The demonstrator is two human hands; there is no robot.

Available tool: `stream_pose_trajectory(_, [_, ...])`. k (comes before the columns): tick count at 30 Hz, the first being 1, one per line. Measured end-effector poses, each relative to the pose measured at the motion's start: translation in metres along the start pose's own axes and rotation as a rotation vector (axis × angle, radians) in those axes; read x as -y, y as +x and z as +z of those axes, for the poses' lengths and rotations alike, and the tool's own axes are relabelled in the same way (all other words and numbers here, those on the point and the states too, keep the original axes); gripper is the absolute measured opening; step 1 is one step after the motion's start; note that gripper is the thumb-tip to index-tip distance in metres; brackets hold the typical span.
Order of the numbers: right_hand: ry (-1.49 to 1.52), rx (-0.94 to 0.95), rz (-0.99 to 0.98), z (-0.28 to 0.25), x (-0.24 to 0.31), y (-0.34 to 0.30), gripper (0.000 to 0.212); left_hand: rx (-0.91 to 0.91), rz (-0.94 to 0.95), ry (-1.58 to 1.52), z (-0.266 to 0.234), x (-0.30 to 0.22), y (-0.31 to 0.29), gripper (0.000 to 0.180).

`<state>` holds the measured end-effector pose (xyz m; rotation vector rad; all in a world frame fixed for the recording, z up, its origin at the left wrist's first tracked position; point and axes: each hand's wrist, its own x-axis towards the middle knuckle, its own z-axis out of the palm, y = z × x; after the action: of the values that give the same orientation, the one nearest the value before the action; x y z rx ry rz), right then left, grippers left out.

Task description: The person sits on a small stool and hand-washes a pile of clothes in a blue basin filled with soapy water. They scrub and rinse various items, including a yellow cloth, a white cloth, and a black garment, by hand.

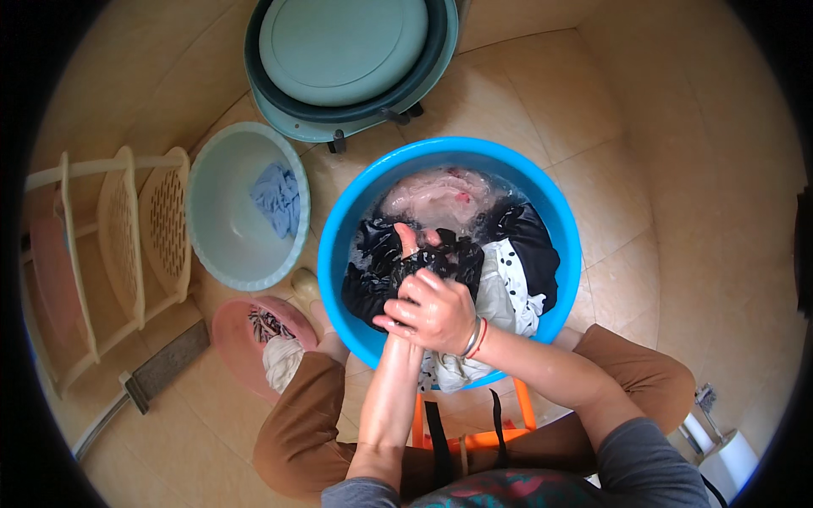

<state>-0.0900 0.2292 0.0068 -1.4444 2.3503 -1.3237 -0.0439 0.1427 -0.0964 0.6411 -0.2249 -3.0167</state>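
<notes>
Large beige floor tiles (660, 152) with thin grout lines cover the whole room, lit evenly by soft daylight. At the top stands a round teal tub (351, 63) on small dark feet. On the left, a cream plastic rack (118, 245) with perforated shelves lies tipped on its side. A long-handled scrub brush (161, 368) rests on the floor below it. An orange stool (474, 423) stands at bottom centre.
</notes>
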Motion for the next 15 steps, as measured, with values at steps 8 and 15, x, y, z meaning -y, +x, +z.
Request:
stream_pose_trajectory(8, [0.115, -0.090, 0.182, 0.024, -0.037, 0.006, 0.016, -0.557, 0.269, 0.201, -0.025, 0.025, 0.004, 0.039])
stream_pose_trajectory(15, [-0.130, -0.015, 0.490, 0.027, -0.154, -0.028, 0.017, -0.928, 0.119, 0.553, 0.026, 0.029, 0.003, 0.032])
